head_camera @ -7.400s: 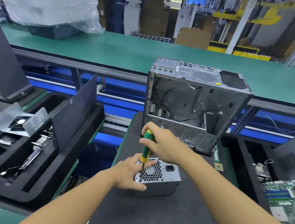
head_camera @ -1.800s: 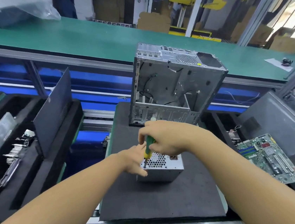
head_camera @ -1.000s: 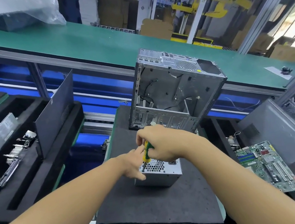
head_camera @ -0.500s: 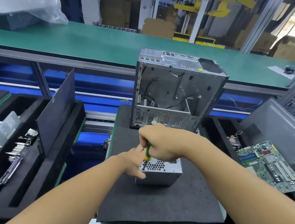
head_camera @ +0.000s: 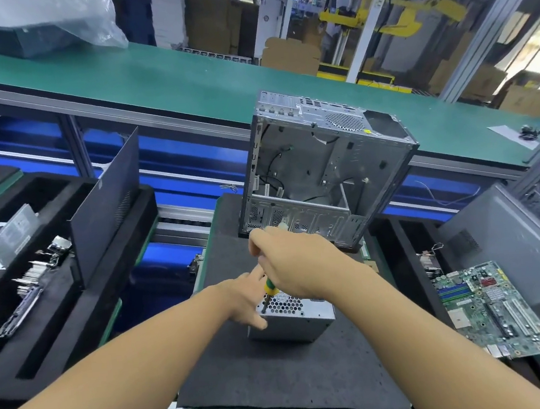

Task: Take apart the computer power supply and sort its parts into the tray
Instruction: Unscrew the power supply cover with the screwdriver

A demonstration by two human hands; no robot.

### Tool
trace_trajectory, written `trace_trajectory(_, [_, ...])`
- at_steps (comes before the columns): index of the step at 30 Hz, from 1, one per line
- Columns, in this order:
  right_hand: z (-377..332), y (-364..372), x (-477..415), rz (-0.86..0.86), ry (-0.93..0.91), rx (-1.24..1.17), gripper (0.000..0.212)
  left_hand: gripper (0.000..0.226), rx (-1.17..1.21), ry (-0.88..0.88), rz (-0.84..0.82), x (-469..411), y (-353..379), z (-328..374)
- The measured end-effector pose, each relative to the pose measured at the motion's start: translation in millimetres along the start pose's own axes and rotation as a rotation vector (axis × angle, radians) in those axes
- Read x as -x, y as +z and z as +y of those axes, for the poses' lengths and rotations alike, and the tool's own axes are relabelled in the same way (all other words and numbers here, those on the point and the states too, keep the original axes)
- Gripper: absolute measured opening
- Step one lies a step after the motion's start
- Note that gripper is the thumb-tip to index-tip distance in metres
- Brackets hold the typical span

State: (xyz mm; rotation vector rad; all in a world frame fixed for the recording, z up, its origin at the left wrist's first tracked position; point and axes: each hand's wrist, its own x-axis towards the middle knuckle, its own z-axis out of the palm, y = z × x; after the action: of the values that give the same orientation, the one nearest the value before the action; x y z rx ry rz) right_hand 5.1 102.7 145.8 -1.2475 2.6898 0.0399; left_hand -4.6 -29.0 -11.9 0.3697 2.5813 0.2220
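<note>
the power supply [head_camera: 292,319] sits on the foam mat [head_camera: 281,371]; left hand [head_camera: 245,294] braces it, fingers loose; right hand [head_camera: 295,262] grips the screwdriver [head_camera: 269,288]; rigid, probably heavy, sharp-edged; hold its flat sides.

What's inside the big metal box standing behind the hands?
Inside the open computer case you can see a few loose black wires and bare metal walls. A bit of its lower edge is hidden behind the right hand.
</note>
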Motion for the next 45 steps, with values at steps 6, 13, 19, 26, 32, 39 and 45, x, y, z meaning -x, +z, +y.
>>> trace_trajectory(6, [1.8, -4.0, 0.0, -0.044, 0.0, -0.111, 0.023, 0.053, 0.004, -0.065, -0.019, 1.2, -3.4, 4.6])
trace_trajectory(13, [2.6, 5.4, -2.6, 0.053, 0.109, 0.049, 0.026, 0.056, 0.061, -0.06, -0.007, -1.3, -3.8, 4.9])
trace_trajectory(19, [5.1, 8.0, -5.3, 0.069, 0.078, 0.005, 0.014, 0.07, -0.134, -0.101, -0.032, -7.7, -7.7, 9.7])
trace_trajectory(26, [2.8, 0.0, -4.1, -0.038, 0.025, -0.139, 0.023, 0.044, -0.114, -0.146, -0.101, -5.3, -9.0, 10.2])
trace_trajectory(32, [-1.0, 3.3, -3.0, 0.026, 0.132, -0.052, 0.033, 0.053, -0.032, -0.097, -0.083, 1.4, -8.0, 6.8])
trace_trajectory(39, [1.8, -2.6, -5.7, -0.072, 0.1, -0.132, 0.006, 0.057, -0.134, -0.022, -0.08, 2.0, -13.1, 6.5])
trace_trajectory(45, [4.8, -8.1, -2.8, -0.119, 0.122, -0.234, 0.011, 0.055, -0.122, 0.009, -0.045, -5.2, -11.2, 3.6])
